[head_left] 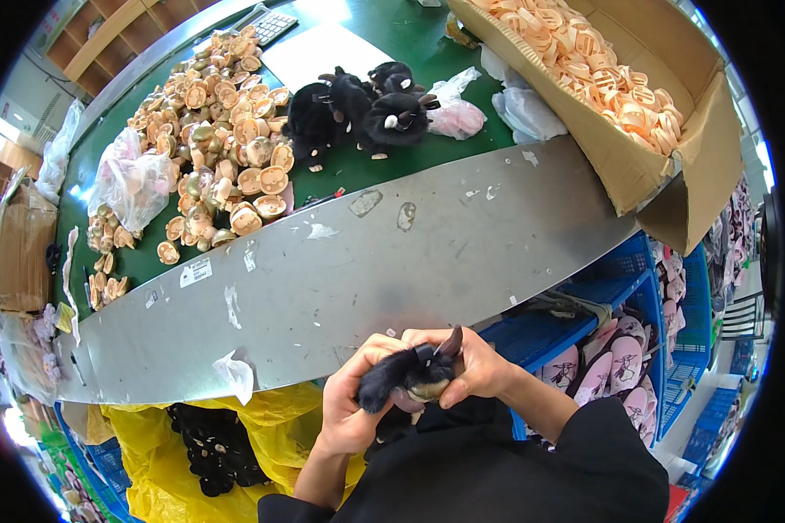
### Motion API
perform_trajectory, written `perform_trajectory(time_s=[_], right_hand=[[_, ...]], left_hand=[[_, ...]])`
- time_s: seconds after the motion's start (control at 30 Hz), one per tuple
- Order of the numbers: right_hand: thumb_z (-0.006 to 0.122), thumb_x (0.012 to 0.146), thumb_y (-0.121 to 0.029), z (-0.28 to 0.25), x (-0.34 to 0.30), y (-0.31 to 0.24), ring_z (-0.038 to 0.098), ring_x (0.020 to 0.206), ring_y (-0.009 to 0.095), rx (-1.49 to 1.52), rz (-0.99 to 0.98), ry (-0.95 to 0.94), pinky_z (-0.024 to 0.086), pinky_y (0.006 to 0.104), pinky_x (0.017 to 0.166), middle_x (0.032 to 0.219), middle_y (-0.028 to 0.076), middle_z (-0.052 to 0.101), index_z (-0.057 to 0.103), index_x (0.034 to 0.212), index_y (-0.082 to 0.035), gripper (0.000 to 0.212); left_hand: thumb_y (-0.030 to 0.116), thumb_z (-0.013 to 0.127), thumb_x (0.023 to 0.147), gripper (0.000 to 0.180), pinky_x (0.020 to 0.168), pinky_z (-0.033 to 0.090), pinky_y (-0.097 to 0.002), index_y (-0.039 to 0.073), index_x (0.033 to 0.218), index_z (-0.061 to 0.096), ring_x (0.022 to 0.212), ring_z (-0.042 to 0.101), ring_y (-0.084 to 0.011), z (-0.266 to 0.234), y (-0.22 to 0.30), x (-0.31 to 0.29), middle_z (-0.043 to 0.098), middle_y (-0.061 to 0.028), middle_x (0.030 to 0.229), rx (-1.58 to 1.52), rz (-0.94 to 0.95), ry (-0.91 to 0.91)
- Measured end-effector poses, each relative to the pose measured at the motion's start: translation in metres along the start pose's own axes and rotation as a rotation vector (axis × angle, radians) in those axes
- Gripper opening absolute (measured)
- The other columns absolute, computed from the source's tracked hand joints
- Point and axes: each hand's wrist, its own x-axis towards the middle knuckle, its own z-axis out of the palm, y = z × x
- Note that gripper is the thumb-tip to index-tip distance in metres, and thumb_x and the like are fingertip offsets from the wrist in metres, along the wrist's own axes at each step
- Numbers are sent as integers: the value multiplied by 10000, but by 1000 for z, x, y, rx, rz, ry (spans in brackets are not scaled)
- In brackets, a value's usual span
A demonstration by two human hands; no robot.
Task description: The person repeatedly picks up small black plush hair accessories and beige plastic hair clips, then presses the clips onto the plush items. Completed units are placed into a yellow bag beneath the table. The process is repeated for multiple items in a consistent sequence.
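Between my two hands is a small black plush toy animal (384,380) with a brown ear or horn and a pale patch, held in front of my body by the table's near edge. My left hand (351,408) wraps round its left end. On the other end, my right hand (475,370) closes with the fingers near the brown piece and the thumb by the pale patch. Part of the toy is hidden behind my fingers. Beyond, several similar black plush toys (353,109) lie grouped on the green table top (462,161).
Peach and gold plastic shells (227,122) are heaped at the left. A cardboard box (584,161) of peach plastic rings (576,48) stands far right. Below the metal edge (340,270) are a yellow bag (161,471) with black pieces and blue crates (541,331) of pink printed pieces (624,362).
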Motion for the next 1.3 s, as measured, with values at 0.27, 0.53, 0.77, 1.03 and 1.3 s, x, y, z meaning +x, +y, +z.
perform_trajectory(time_s=[0.27, 0.53, 0.77, 1.03, 1.3], right_hand=[[911, 722, -210, 32, 0, -14, 529, 986, 280, -917, -456, 170, 459, 383, 901, 1119, 117, 521, 639, 974, -7, 422], [844, 718, -180, 45, 13, -22, 527, 839, 274, -1105, -794, 147, 472, 373, 726, 919, 93, 550, 606, 792, -49, 282], [822, 649, -40, 37, 18, -25, 544, 715, 186, -1116, -813, 270, 427, 261, 540, 882, 81, 539, 664, 804, -48, 222], [858, 759, -210, 46, 22, 8, 633, 859, 246, -1176, -902, 553, 519, 323, 754, 1063, 122, 562, 704, 985, -37, 324], [774, 777, -205, 26, 27, -4, 639, 926, 361, -1239, -841, 475, 556, 443, 819, 1097, 212, 584, 648, 949, -20, 282]], left_hand=[[-29, 545, 782, 232, 1009, 405, -389, 11, 1006, 586, 1131, 489, -258, -11, -7, -1, 481, -165, 1203, 115, 173, -44], [-23, 714, 766, 266, 1039, 443, -502, 52, 979, 573, 998, 508, -245, -25, 2, 1, 420, -112, 1075, 204, 323, -138], [-42, 747, 727, 247, 789, 454, -326, 54, 847, 553, 889, 554, -230, -7, 2, 5, 527, -81, 935, 559, 391, 94], [110, 821, 702, 303, 777, 477, -351, 75, 799, 536, 882, 579, -242, 7, -12, 10, 580, -96, 961, 680, 588, 455], [144, 790, 774, 351, 952, 454, -341, 29, 1019, 567, 1046, 598, -223, 6, -24, 23, 585, -141, 1098, 291, 389, 332]])
